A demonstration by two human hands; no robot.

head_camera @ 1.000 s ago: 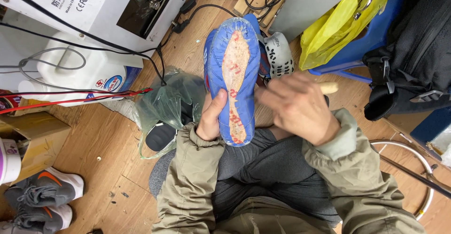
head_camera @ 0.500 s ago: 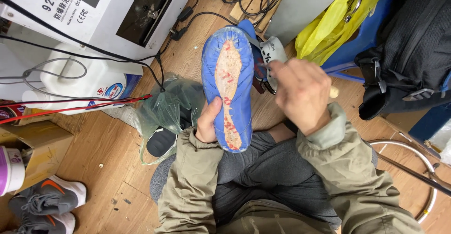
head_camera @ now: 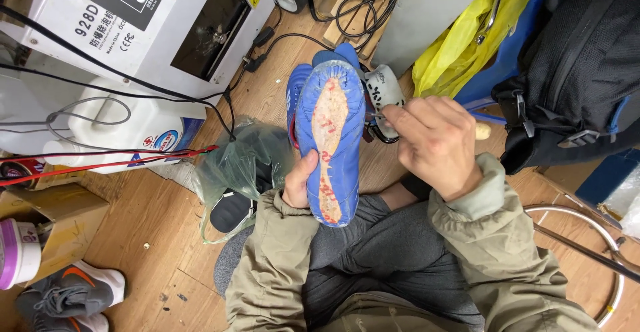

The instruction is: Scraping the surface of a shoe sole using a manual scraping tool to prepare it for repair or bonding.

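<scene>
Shifted since half a second ago: right hand (head_camera: 437, 142) drawn back off the shoe's face to its right edge, fingers pinched narrow on a thin tool with a pale handle end (head_camera: 481, 131) poking out behind the palm. Held sole-up over the lap by the left hand (head_camera: 298, 184), thumb across the heel, fingers wrapped behind, blue shoe (head_camera: 331, 139) turned bare underside toward the tool. Left of the shoe, a crumpled plastic bag (head_camera: 243, 165) and white jug (head_camera: 133, 129) on the wooden floor (head_camera: 153, 219); above-left, a grey machine (head_camera: 153, 19); right, a black backpack (head_camera: 573, 65).
</scene>
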